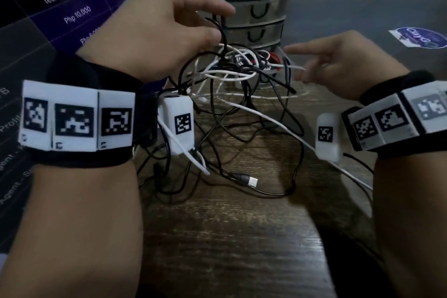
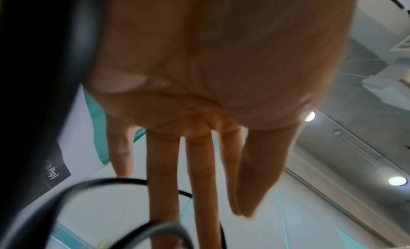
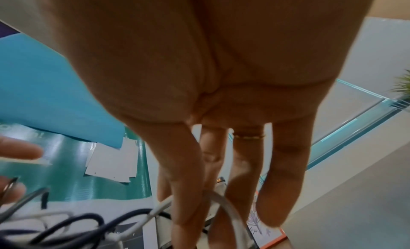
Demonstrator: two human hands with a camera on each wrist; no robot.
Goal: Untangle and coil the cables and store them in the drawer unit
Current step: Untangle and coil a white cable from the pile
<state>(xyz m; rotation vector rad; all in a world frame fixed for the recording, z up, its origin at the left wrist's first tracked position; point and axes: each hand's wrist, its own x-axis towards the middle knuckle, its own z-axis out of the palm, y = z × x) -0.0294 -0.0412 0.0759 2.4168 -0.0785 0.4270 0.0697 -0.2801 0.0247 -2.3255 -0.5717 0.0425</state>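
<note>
The left hand (image 1: 167,29) is raised above the table with its fingers extended, and a loop of black cable (image 1: 222,34) is hooked over the fingertips, while the right hand (image 1: 338,63) is held lower with a white cable (image 1: 294,67) pinched between thumb and fingers. Between the two hands a knot of black and white cables (image 1: 242,68) is lifted, its loose ends and a USB plug (image 1: 250,180) trailing onto the wooden table (image 1: 229,237). Just behind the knot stands the grey drawer unit (image 1: 251,7), its drawers closed.
</note>
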